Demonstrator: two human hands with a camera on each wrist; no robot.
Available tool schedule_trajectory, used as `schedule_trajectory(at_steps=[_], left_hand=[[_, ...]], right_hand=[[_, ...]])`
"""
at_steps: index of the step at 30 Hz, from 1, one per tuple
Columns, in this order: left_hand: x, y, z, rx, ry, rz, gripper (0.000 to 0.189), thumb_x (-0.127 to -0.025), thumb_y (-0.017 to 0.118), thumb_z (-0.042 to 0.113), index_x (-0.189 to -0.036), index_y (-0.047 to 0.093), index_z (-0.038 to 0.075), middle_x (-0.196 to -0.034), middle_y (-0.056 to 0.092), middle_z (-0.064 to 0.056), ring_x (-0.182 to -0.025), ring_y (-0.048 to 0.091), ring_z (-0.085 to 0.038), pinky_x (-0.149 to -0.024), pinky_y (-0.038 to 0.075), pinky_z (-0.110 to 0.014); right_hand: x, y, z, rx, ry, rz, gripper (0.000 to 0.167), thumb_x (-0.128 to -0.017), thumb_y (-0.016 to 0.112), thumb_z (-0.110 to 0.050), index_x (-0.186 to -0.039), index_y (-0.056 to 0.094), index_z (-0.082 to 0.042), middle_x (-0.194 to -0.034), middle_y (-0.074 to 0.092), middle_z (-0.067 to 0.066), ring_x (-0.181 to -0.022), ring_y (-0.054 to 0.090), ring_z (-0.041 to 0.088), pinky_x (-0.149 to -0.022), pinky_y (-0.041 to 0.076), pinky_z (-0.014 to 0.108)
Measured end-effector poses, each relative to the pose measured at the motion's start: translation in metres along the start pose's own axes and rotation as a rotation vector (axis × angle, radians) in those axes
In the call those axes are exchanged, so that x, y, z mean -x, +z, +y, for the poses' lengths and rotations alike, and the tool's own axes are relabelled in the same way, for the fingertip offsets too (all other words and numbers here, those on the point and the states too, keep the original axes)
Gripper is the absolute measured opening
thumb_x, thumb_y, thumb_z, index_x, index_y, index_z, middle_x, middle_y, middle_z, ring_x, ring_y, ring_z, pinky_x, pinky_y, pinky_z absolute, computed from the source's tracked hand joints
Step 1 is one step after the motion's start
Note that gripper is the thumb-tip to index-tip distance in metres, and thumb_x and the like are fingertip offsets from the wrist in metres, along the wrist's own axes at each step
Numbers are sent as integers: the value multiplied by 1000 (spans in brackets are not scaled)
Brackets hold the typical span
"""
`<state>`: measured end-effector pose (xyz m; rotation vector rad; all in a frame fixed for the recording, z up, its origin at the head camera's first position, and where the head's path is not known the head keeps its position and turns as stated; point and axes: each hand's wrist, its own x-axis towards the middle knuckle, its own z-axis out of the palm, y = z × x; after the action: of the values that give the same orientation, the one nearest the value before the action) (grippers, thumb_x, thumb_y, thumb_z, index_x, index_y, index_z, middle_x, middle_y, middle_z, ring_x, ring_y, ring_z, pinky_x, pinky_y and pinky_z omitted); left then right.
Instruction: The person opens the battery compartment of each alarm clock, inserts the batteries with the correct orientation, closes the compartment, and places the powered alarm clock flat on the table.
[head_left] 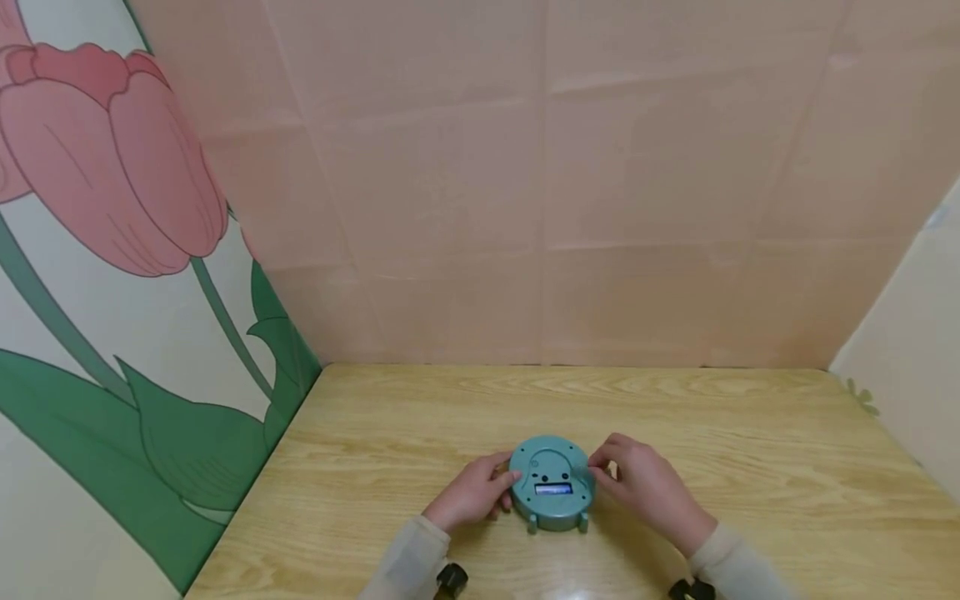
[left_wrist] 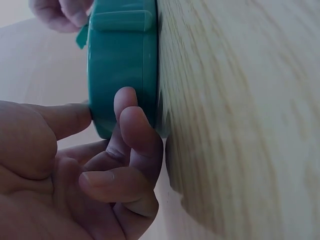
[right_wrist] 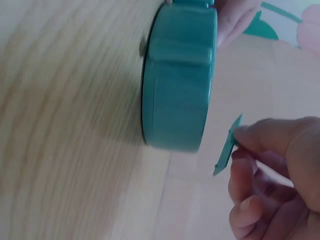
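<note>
A round teal alarm clock (head_left: 552, 454) lies face down on the table, its back up and its two small feet toward me. In its back, the battery compartment (head_left: 553, 489) is uncovered, with a shiny battery showing inside. My left hand (head_left: 476, 490) holds the clock at its left edge, thumb on the back rim and fingers (left_wrist: 131, 97) against the side wall. On the other side, my right hand (head_left: 645, 483) pinches a small teal battery cover (right_wrist: 228, 146) between thumb and forefinger. The right wrist view shows that cover apart from the clock, tilted beside its back.
The wood-grain table (head_left: 390, 417) runs back to a pinkish sheet-covered wall (head_left: 540, 208). A wall with a painted tulip (head_left: 112, 158) borders the left side, and a pale wall (head_left: 915, 333) the right. Black straps (head_left: 452, 577) sit at both wrists.
</note>
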<state>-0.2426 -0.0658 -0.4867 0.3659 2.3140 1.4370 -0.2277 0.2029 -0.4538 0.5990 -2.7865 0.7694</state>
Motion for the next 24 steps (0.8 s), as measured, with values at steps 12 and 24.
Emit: schedule_trajectory(at_steps=[12, 24], left_hand=[[0, 1, -1, -5, -15, 8, 49, -105, 54, 28, -149, 46, 8, -72, 64, -7, -56, 55, -15, -51, 51, -30], [0, 0, 0, 4, -16, 7, 49, -105, 54, 27, -149, 46, 7, -72, 65, -7, -57, 55, -15, -52, 50, -30]], right_hand=[[-3, 21, -17, 62, -260, -49, 8, -83, 81, -15, -86, 75, -18, -88, 61, -14, -77, 58, -1, -67, 55, 24], [-7, 32, -20, 50, -222, -120, 7, -85, 80, -15, -88, 76, -19, -90, 63, -13, -81, 61, 1, -71, 56, 26]])
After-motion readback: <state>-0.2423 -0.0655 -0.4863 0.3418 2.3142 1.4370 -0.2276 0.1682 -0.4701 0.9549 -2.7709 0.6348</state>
